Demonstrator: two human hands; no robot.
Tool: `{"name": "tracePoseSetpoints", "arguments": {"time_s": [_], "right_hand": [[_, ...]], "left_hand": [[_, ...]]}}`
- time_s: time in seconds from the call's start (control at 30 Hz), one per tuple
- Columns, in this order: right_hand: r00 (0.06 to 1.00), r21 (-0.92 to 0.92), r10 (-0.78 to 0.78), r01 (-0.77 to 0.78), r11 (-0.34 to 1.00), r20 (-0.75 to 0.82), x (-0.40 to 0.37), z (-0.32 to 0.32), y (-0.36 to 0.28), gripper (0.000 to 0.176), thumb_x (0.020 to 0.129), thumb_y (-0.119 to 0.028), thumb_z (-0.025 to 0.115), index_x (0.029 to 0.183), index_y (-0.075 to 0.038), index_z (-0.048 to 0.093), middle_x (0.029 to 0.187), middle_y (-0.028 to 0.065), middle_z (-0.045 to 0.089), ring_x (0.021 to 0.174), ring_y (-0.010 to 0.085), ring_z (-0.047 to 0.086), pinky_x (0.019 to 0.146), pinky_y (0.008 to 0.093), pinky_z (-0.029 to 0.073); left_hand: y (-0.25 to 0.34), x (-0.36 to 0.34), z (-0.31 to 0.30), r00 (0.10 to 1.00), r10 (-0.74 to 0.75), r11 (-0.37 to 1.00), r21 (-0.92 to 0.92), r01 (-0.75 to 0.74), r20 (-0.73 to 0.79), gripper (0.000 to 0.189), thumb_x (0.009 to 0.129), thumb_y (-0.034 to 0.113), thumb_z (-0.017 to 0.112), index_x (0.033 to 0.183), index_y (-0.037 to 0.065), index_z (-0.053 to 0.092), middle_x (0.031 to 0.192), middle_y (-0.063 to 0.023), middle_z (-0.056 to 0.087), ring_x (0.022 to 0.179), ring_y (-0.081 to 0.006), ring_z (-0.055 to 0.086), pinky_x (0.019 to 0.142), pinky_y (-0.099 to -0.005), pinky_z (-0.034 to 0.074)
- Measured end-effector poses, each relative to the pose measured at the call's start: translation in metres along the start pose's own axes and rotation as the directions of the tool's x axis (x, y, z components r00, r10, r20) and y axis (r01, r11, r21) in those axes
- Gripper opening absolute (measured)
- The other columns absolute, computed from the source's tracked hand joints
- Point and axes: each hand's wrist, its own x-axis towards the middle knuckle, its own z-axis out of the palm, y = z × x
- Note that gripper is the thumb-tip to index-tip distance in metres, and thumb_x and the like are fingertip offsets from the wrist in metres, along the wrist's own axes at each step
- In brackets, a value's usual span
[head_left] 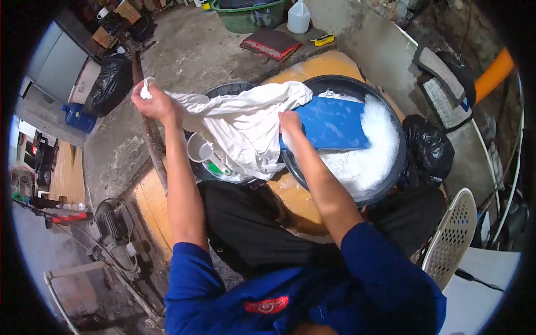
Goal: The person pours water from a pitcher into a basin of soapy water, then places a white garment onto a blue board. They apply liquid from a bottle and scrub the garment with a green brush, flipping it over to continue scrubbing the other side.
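Left hand [158, 105], left of upper centre, closed around a bunched end of the creased white cloth [240, 111]; right hand [291, 123], near centre, curled shut on its edge. The cloth spans mid-frame, beside a flat blue rectangular board [338, 125] in a round black basin [386, 188] of white foam [385, 134].

- White cloth [240, 114]: wrinkled, partly stretched, draping across the centre, its bunched end left of centre.
- Blue board [335, 125]: suds-streaked, just right of centre.
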Motion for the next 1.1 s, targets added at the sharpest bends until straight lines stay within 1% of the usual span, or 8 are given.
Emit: {"name": "tracePoseSetpoints", "arguments": {"time_s": [0.37,0.5,0.63,0.7,0.77,0.9,1.0,1.1], "right_hand": [[0.817,-0.005,-0.539,0.550,0.835,-0.206,-0.058,-0.070,-0.220,0.022,0.079,-0.022,0.058,0.081,0.000,0.055,0.079,0.0195,0.060,0.078,0.0347,0.058,0.069,0.0416,0.045],[0.767,0.402,-0.625,0.623,0.671,-0.145,-0.043,-0.134,-0.311,0.028,0.080,-0.028,0.057,0.085,0.000,0.058,0.081,0.0137,0.062,0.077,0.0271,0.060,0.072,0.0382,0.046],[0.542,-0.212,-0.795,0.772,0.599,-0.272,-0.013,-0.267,-0.345,0.040,0.079,-0.035,0.059,0.098,0.001,0.062,0.093,0.0127,0.064,0.088,0.0217,0.059,0.085,0.0371,0.042],[0.387,0.430,-0.904,0.858,0.282,-0.180,-0.053,-0.302,-0.294,0.047,0.079,-0.040,0.057,0.110,-0.005,0.058,0.112,0.0185,0.057,0.099,0.0310,0.056,0.093,0.0403,0.038],[0.793,0.451,-0.531,0.607,0.654,-0.298,-0.025,-0.383,-0.268,0.024,0.083,-0.023,0.056,0.088,0.000,0.060,0.079,0.0077,0.063,0.071,0.0194,0.059,0.068,0.0325,0.047],[0.846,0.651,-0.276,0.528,0.545,-0.456,-0.086,-0.429,-0.188,0.029,0.086,-0.025,0.048,0.092,0.000,0.060,0.088,0.0089,0.063,0.078,0.0197,0.061,0.074,0.0315,0.048],[0.880,0.373,-0.206,0.379,0.847,-0.427,-0.081,-0.431,-0.057,0.028,0.085,-0.028,0.050,0.091,-0.003,0.061,0.084,0.0068,0.062,0.078,0.0160,0.059,0.076,0.0305,0.045],[0.996,-0.625,-0.032,0.078,0.777,0.084,0.015,-0.484,0.189,0.025,0.069,-0.030,0.065,0.077,-0.006,0.065,0.075,0.0061,0.063,0.069,0.0161,0.057,0.068,0.0306,0.046]], "left_hand": [[-0.037,0.029,-0.038,0.973,0.073,0.978,0.206,-0.027,-0.218,0.020,0.073,0.005,0.059,0.091,-0.001,0.051,0.087,-0.0137,0.054,0.080,-0.0233,0.053,0.075,-0.0349,0.042],[-0.043,0.030,-0.036,0.963,-0.147,0.989,-0.024,0.145,-0.224,0.022,0.073,0.004,0.060,0.093,0.000,0.050,0.088,-0.0119,0.054,0.081,-0.0216,0.053,0.073,-0.0338,0.043],[-0.013,-0.007,-0.005,0.921,-0.389,0.865,-0.342,0.367,0.003,0.029,0.075,0.005,0.061,0.099,0.001,0.046,0.088,-0.0102,0.053,0.079,-0.0195,0.052,0.071,-0.0315,0.044],[0.041,-0.040,0.010,0.851,-0.470,0.762,-0.380,0.525,0.234,0.033,0.077,0.008,0.063,0.102,0.003,0.043,0.089,-0.0101,0.051,0.080,-0.0190,0.050,0.074,-0.0300,0.042],[0.035,-0.078,0.025,0.870,-0.338,0.870,-0.234,0.435,0.359,0.032,0.076,0.013,0.066,0.098,0.004,0.044,0.090,-0.0091,0.050,0.083,-0.0180,0.047,0.077,-0.0287,0.039],[0.070,-0.176,0.039,0.694,-0.259,0.911,-0.069,0.407,0.672,0.033,0.071,0.017,0.068,0.090,0.004,0.044,0.087,-0.0101,0.049,0.084,-0.0203,0.047,0.079,-0.0303,0.038],[0.077,-0.240,0.029,0.505,-0.186,0.960,0.047,0.275,0.843,0.034,0.069,0.019,0.068,0.088,0.004,0.044,0.081,-0.0158,0.053,0.078,-0.0282,0.054,0.073,-0.0358,0.042],[0.064,-0.282,0.008,0.138,-0.207,0.972,0.188,0.141,0.969,0.032,0.069,0.021,0.066,0.088,0.005,0.046,0.074,-0.0205,0.056,0.070,-0.0377,0.056,0.065,-0.0421,0.044]]}}
